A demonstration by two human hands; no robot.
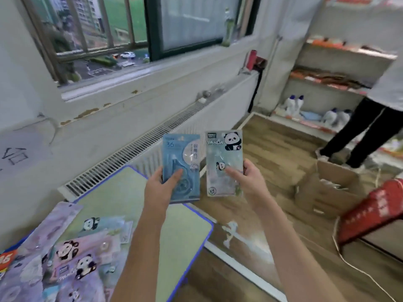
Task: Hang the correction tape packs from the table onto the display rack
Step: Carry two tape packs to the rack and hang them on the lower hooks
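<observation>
Blue pack [182,167] pinched upright in left hand [162,186]; panda pack [224,163] pinched upright in right hand [248,180], side by side, apart, above table [192,232] edge. More packs [72,253] heaped on table, lower left. Radiator [135,149] behind.
</observation>
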